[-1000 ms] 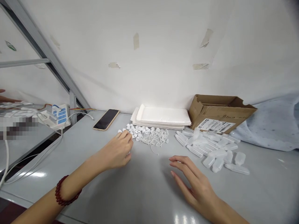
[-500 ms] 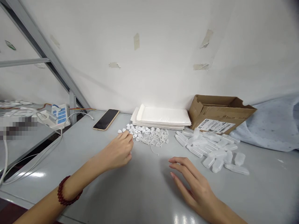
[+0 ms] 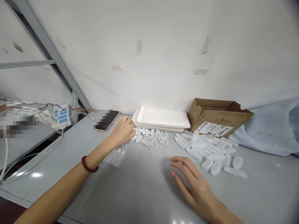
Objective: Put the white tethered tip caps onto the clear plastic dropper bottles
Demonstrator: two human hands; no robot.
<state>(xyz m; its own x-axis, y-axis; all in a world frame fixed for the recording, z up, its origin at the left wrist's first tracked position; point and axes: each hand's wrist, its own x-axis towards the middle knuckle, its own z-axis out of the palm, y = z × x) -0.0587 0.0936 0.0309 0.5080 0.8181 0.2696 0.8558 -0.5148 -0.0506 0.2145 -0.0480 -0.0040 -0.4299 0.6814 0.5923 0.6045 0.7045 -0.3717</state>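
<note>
Caps [image 3: 150, 137]: small white heap on table [image 3: 140, 189], just before trays [image 3: 162, 119]. Left hand [image 3: 122, 131] at heap's left edge, fingers curled; whether it grips a cap cannot be told. Right hand [image 3: 195, 183] flat, spread, empty. Bottles [image 3: 207, 149] heaped right of caps.

Bright, even light; glare spots; warped edges.

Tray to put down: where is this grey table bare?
Bare: the strip between the left hand and right hand, and the near right corner in front of the heap of clear plastic bottles. Crowded: the back, from black phone to brown cardboard box.
</note>
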